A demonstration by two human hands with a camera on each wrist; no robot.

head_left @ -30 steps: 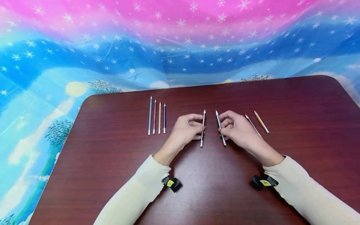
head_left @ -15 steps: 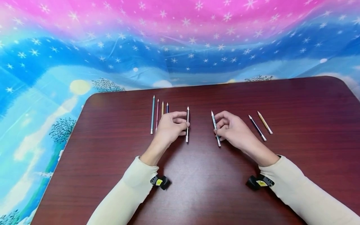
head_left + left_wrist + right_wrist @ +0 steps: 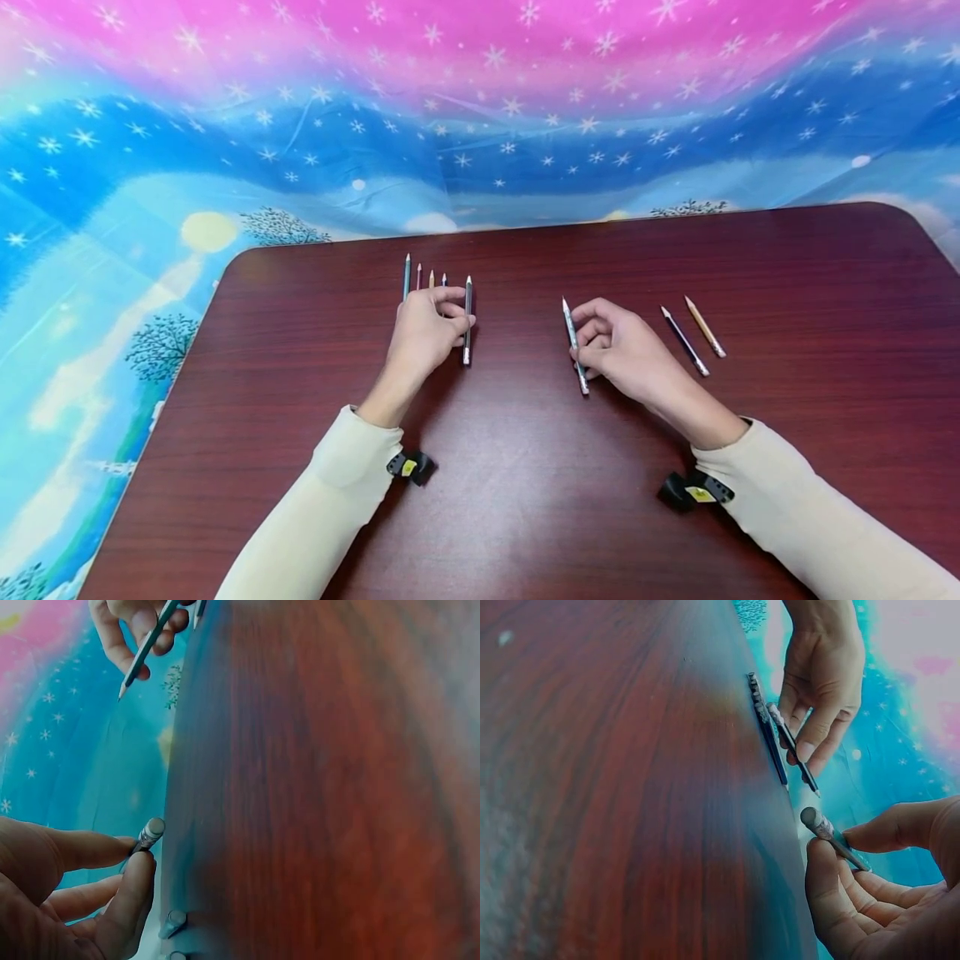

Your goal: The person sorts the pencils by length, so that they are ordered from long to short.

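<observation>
In the head view my left hand [image 3: 422, 335] pinches a dark pencil [image 3: 468, 337] between thumb and fingers, its tip pointing to the far edge. The eraser end of this dark pencil [image 3: 152, 829] faces the camera in the left wrist view. My right hand [image 3: 622, 343] pinches a light teal pencil [image 3: 568, 321], tilted slightly left. Just left of the dark pencil stand the tips of a teal pencil [image 3: 407, 275], a pink pencil [image 3: 419, 275], a yellow pencil [image 3: 431, 278] and a blue pencil [image 3: 444, 280]; my left hand hides their lower parts.
To the right of my right hand a dark blue pencil [image 3: 684, 342] and a natural-wood pencil [image 3: 706, 327] lie side by side on the reddish-brown table [image 3: 525, 500]. A patterned snowflake cloth [image 3: 480, 125] hangs behind the table's far edge.
My left hand has carried the dark pencil leftward and a little away from me, up to the row of pencils. My right hand moved slightly left with its pencil, then stayed nearly still.
</observation>
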